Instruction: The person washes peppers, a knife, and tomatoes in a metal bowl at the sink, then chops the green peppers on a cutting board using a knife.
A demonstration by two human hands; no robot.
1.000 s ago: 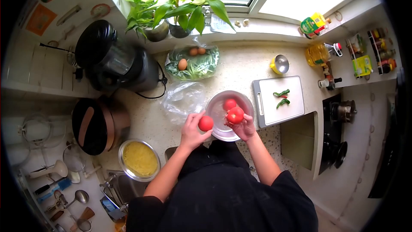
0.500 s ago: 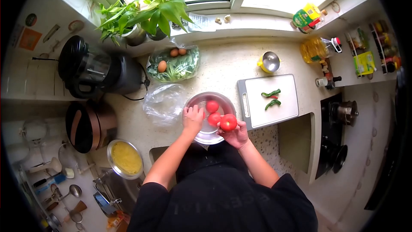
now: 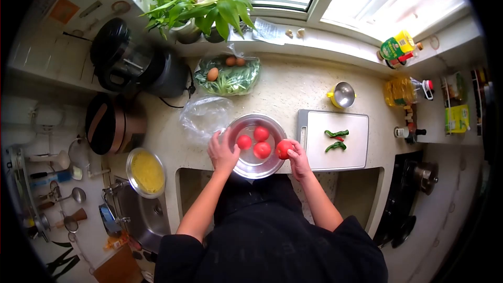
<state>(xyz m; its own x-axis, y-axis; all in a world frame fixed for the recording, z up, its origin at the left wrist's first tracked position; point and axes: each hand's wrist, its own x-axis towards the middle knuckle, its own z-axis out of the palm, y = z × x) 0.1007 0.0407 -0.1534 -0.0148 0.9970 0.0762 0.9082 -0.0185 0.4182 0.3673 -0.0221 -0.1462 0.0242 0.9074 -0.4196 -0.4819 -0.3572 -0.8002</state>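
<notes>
A round metal bowl (image 3: 271, 170) stands at the counter's front edge. Inside it are three red tomatoes (image 3: 262, 150). My left hand (image 3: 221, 153) is at the bowl's left rim, thumb over the inner side and fingers along the outside, closed around the rim. On the right side, my right hand (image 3: 300, 161) grips another tomato (image 3: 284, 149) between thumb and fingers, just over the bowl's right rim. A crumpled clear plastic bag (image 3: 203, 118) lies up against the counter behind my left hand.
To the right is a cutting board (image 3: 322, 161) with green peppers (image 3: 336, 147); a metal cup (image 3: 344, 95) stands behind it. A bag of greens and eggs (image 3: 230, 81) lies further back. At left are a rice cooker (image 3: 118, 126), a yellow-filled bowl (image 3: 146, 173) and a sink (image 3: 141, 215).
My left hand has let go of a tomato in the bowl and moved left to the rim. My right hand has shifted to the bowl's right rim with its tomato. The view has turned slightly.
</notes>
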